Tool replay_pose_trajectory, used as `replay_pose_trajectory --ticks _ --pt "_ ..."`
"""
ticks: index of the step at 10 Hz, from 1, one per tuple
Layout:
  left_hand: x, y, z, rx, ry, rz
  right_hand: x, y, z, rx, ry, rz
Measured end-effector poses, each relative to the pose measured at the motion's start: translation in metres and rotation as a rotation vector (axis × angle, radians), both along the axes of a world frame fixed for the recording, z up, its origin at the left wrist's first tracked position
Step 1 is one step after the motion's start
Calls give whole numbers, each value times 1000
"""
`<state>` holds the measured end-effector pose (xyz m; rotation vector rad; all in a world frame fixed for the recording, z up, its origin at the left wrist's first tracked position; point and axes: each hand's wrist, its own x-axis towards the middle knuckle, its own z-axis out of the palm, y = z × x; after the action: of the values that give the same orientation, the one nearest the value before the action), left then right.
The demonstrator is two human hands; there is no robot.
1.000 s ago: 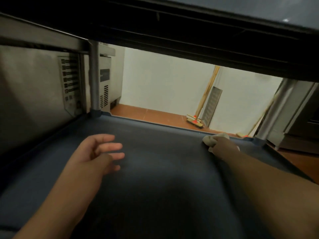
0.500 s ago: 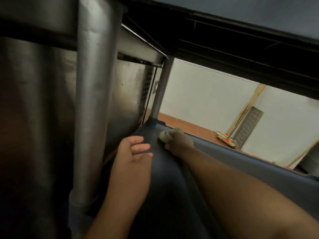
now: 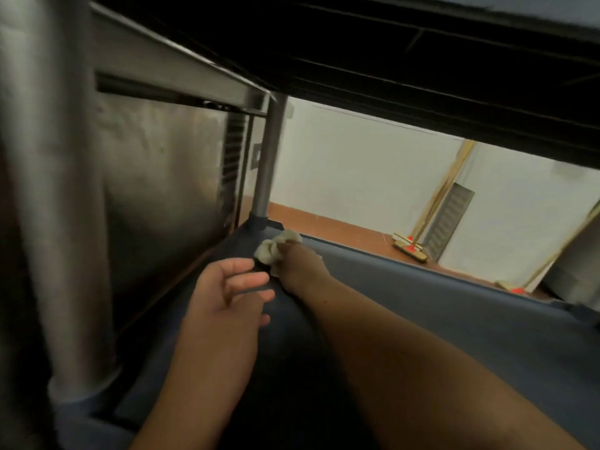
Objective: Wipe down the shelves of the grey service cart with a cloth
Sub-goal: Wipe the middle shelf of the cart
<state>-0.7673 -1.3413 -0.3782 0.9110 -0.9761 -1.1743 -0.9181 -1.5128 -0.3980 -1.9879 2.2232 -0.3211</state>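
Note:
I look under the upper shelf onto the dark grey shelf [image 3: 454, 319] of the service cart. My right hand [image 3: 302, 267] grips a crumpled pale cloth [image 3: 276, 246] in the shelf's far left corner, close to the corner post [image 3: 268, 164]. My left hand [image 3: 227, 293] hovers just left of it over the shelf, fingers loosely spread and holding nothing. Both forearms reach in from the bottom of the view.
A thick metal post [image 3: 55, 190] stands very near on the left. A stainless appliance [image 3: 162, 190] sits beside the cart. The upper shelf's dark underside [image 3: 422, 60] hangs low overhead. Beyond lie red floor tiles, a white wall and leaning brooms [image 3: 412, 248].
My right hand has swept the cloth from the far right edge to the far left corner. The view swung left with it, and my left hand stayed beside it.

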Motion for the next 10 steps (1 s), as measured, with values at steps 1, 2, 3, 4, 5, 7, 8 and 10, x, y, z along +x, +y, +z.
replay_pose_trajectory --ticks 1,2,3,4,5,7,8,10 --pt "-31 9 2 -6 -36 -58 -64 24 8 119 -35 -129" --pt "-66 13 8 20 -30 -114 -139 50 18 139 -97 -224" --pt "-112 12 17 13 -55 -158 -220 76 19 197 -121 -314" --pt "-162 18 30 2 -80 -236 -297 118 10 26 -63 -364" --pt "-209 26 42 14 -117 -335 -368 167 6 -88 -27 -424" --pt "-264 25 34 25 -283 -426 -481 239 12 -114 -51 -657" --pt "-265 20 23 41 -333 -422 -526 245 -2 -149 51 -745" --pt "-248 12 20 47 -259 -405 -497 248 13 -82 8 -746"
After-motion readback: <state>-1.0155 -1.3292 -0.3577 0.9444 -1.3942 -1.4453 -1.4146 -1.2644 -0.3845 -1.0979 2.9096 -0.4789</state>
